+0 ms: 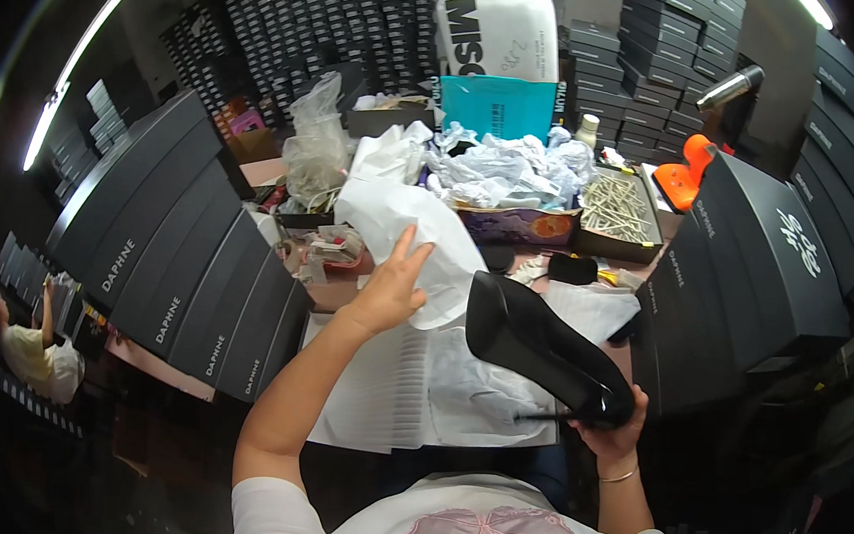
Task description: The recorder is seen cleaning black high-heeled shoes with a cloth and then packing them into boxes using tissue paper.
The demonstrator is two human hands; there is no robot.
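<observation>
My right hand (617, 430) is closed around the toe end of a glossy black high-heeled shoe (541, 341). The shoe is tilted, its heel counter raised toward the upper left and its thin stiletto pointing left near my hand. My left hand (390, 289) reaches forward over a white sheet of tissue paper (438, 253), its fingers spread apart against the sheet. That sheet curves up from the table toward the far side. Below it lie a stack of white paper sheets (367, 393) and a crumpled white sheet (482, 397).
Dark shoe boxes are stacked at left (180, 278) and right (748, 262). Farther back are a heap of crumpled paper (515, 169), a box of thin pale sticks (617, 210), an orange tape dispenser (683, 177) and clear plastic bags (316, 148). Another person (39, 352) is at far left.
</observation>
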